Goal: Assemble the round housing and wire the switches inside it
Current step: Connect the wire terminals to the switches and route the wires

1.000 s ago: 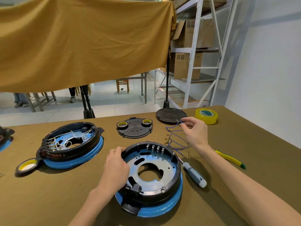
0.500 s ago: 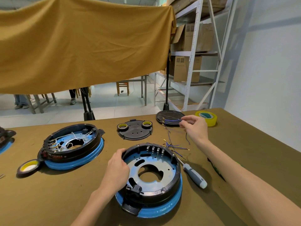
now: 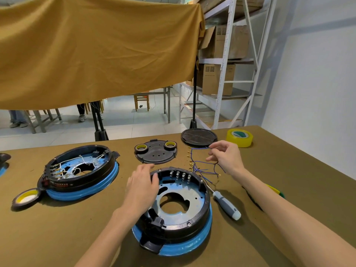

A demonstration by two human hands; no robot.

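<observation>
A round black housing [image 3: 194, 226] with a blue lower ring lies on the table in front of me, open side up, with a row of switches [image 3: 180, 175] at its far inner wall. My left hand [image 3: 143, 185] hovers over its left rim with fingers loosely spread, holding nothing. My right hand [image 3: 225, 158] is raised to the right of the housing and pinches a thin blue wire [image 3: 199, 148]. More blue wires [image 3: 204, 170] with brass terminals lie in a loose tangle below that hand.
A second housing [image 3: 81, 170] with white wiring sits at the left. A black cover plate [image 3: 156, 153] carrying two tape rolls and a black disc [image 3: 199, 136] lie behind. A yellow tape roll [image 3: 239, 138], a grey-handled screwdriver [image 3: 227, 205] and a yellow-green tool [image 3: 275, 190] lie right.
My left hand has let go of the housing's left rim and lifted, fingers spreading. My right hand has come back toward me from the black disc, drawing one blue wire out of the tangle.
</observation>
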